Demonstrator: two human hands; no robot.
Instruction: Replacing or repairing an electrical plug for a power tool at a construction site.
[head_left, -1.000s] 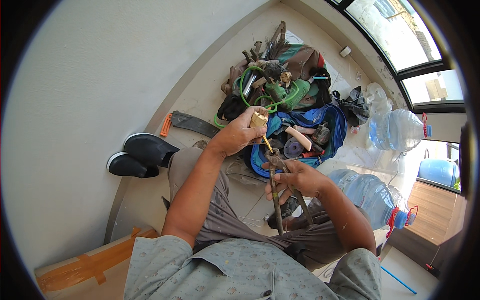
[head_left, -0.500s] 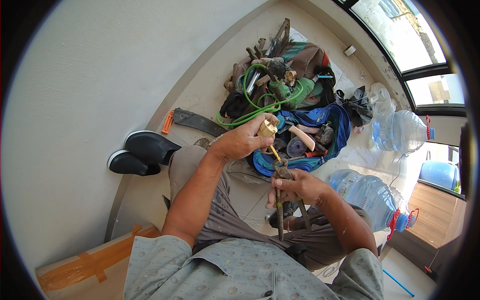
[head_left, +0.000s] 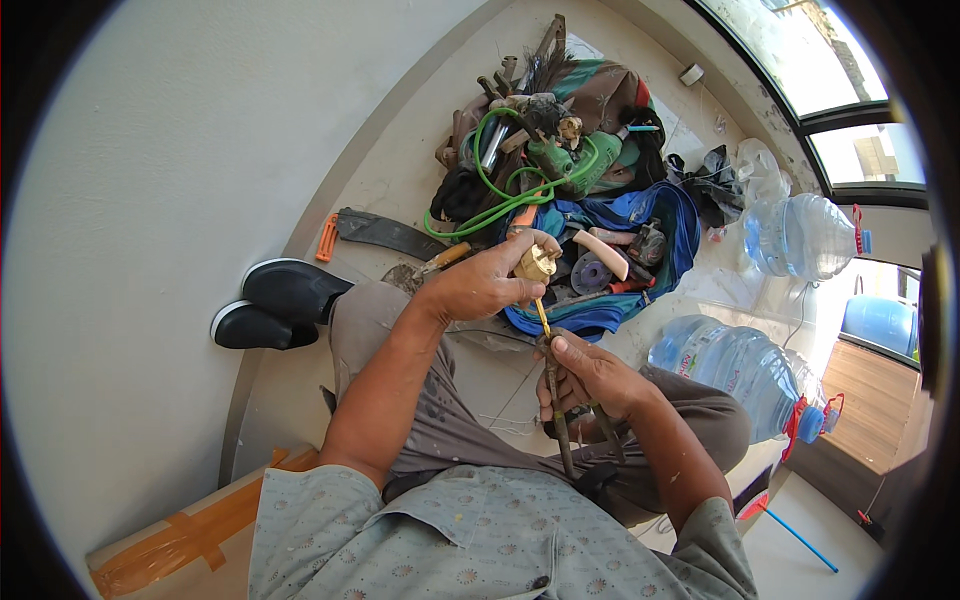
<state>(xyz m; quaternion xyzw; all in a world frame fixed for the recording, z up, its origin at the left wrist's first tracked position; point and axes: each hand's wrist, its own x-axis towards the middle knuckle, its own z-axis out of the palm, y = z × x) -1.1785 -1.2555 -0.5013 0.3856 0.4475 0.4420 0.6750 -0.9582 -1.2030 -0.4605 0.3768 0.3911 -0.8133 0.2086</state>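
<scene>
My left hand is closed around a brass-coloured cylindrical fitting, from which a thin golden stem points down toward my right hand. Pincers with two long dark handles are in my right hand, its fingers wrapped near the head. The stem's lower end meets the pincers' head by my right thumb. My fingers partly cover the jaws, so I cannot tell whether they bite on the stem. Both hands are above the gap between my bent legs.
Beyond my hands lie a blue tool bag full of tools and a green power tool with its green cord. Large water bottles stand at right. Black shoes and a handsaw are by the left wall.
My right hand has slid up the pincers toward their head, now covering much of it. The handles sit closer to upright. My left hand still holds the brass-coloured fitting; the view has shifted slightly.
</scene>
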